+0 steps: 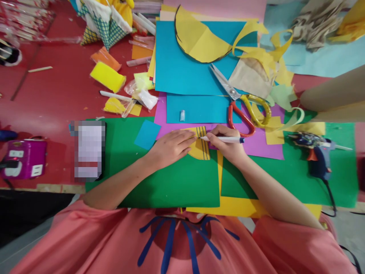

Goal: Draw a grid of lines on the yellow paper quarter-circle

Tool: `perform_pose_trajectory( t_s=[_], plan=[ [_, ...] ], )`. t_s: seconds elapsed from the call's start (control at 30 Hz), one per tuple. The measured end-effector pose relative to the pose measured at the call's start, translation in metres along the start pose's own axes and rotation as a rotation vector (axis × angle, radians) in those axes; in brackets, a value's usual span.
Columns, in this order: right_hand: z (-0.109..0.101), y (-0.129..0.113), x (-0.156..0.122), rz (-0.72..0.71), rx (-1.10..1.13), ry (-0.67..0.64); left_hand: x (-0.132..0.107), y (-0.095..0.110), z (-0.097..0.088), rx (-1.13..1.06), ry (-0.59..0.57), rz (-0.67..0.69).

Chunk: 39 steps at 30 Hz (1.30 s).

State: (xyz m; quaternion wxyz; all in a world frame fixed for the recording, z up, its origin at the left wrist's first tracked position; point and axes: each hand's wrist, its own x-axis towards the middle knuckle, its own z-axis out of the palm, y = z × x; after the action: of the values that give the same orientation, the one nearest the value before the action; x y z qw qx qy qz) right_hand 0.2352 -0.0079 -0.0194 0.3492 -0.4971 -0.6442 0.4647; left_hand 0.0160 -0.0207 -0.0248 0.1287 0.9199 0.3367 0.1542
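My right hand [225, 146] is closed on a white marker pen [228, 139] with a blue end, its tip touching a small yellow paper piece [202, 146] that carries several dark drawn lines. My left hand [171, 146] lies flat with fingers stretched out, pressing the left side of that yellow piece. The piece rests where a green sheet [171, 182] meets a purple sheet [262, 146]. A small blue paper square [147, 134] lies just left of my left hand.
Scissors [242, 104] with red and yellow handles lie behind my right hand on blue paper [182, 64]. A blue glue gun [316, 150] sits at right. A pen cap [182, 115], a phone [89, 150], a pink box [23, 158] and yellow scraps lie around. Another person's arm [333, 93] enters at right.
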Motion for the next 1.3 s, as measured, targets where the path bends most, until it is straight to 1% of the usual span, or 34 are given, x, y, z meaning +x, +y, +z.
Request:
perform_pose_trajectory(
  t_s=[0.23, 0.73, 0.97, 1.1, 1.3],
  plan=[
    [0.0004, 0.0025, 0.0002, -0.016, -0.051, -0.013, 0.0005, 0.0007, -0.0004, 0.041, 0.011, 0.020],
    [-0.0011, -0.0031, 0.0005, 0.058, -0.008, -0.077, 0.0003, 0.0004, 0.0001, 0.035, -0.003, 0.001],
    [-0.0021, -0.0039, -0.0003, 0.099, 0.127, 0.020, 0.0003, 0.0007, -0.0008, 0.045, 0.015, 0.013],
    [-0.0017, -0.0035, -0.0006, 0.084, 0.116, 0.033, 0.0006, -0.0004, -0.0011, 0.030, -0.016, -0.024],
    [-0.0017, 0.0000, -0.0015, 0.017, 0.008, -0.019, 0.0017, -0.0033, -0.0033, 0.056, -0.046, -0.057]
  ],
)
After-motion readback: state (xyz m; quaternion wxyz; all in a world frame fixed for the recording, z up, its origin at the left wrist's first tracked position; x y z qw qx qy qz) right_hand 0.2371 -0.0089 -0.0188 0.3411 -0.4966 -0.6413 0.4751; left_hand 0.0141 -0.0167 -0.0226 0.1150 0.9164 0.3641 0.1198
